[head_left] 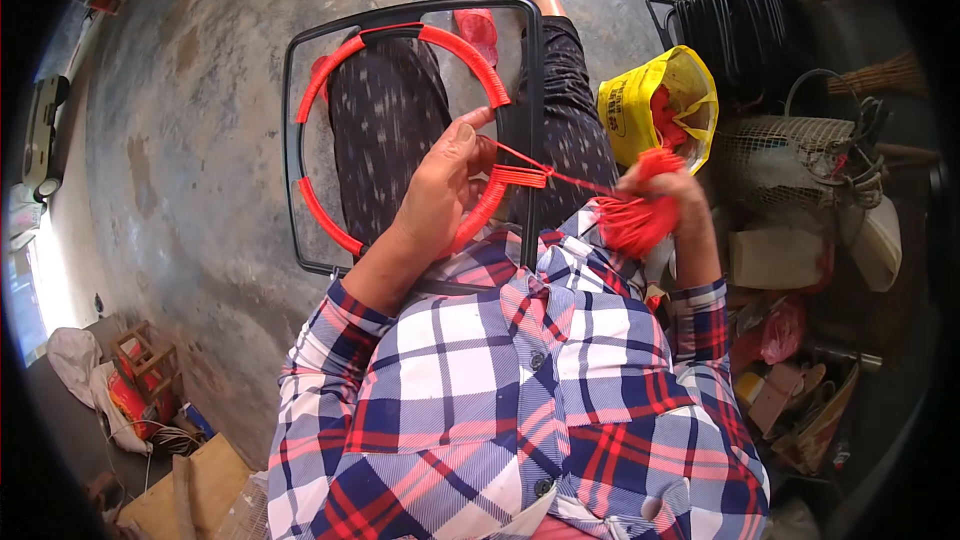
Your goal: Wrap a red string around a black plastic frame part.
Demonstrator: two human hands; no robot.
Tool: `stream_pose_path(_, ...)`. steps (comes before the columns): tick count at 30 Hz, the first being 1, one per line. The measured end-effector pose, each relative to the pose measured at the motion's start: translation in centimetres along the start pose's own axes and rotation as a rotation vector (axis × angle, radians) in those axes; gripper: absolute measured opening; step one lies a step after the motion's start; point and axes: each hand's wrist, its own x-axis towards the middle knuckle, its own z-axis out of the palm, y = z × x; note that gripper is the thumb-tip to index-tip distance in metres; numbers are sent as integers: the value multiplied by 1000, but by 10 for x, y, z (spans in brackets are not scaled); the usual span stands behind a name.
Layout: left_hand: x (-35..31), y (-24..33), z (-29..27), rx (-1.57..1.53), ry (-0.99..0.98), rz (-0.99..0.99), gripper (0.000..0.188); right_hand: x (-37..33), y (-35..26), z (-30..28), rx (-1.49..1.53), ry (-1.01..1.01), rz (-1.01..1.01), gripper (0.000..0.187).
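A black rectangular frame [535, 60] with a round ring [466, 48] inside it lies over my lap. Red cord is wound tightly round several stretches of the ring, with bare black parts between. My left hand [440, 185] is inside the ring at its right side, thumb and fingers closed on the red cord [515, 153] there. Off to the right, my right hand [675, 190] grips a thick bundle of red cord [640, 220]. A strand runs taut from the bundle to the wrapped loops [522, 177] at the frame's right bar.
A yellow bag [645, 100] with red material inside stands right of my leg. Beyond are stacked black frames [735, 25], a wire mesh basket [775, 155] and a broom [880, 75]. A red slipper [477, 30] lies on the concrete floor [220, 140]. A small wooden stool [148, 360] stands lower left.
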Motion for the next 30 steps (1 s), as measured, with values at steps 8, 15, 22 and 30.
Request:
stream_pose_path(8,2,4,-3,-85,-149,-63,45,3,3,-53,575,74,-264,22)
stream_pose_path(15,2,-2,-11,-149,-171,-97,36,34,2,97,-96,-145,170,27)
stream_pose_path(22,1,-2,-10,-150,-159,-73,37,6,0,61,22,242,-24,10)
stream_pose_path(30,1,1,-13,-163,-167,-85,35,-2,-13,48,137,245,-145,14)
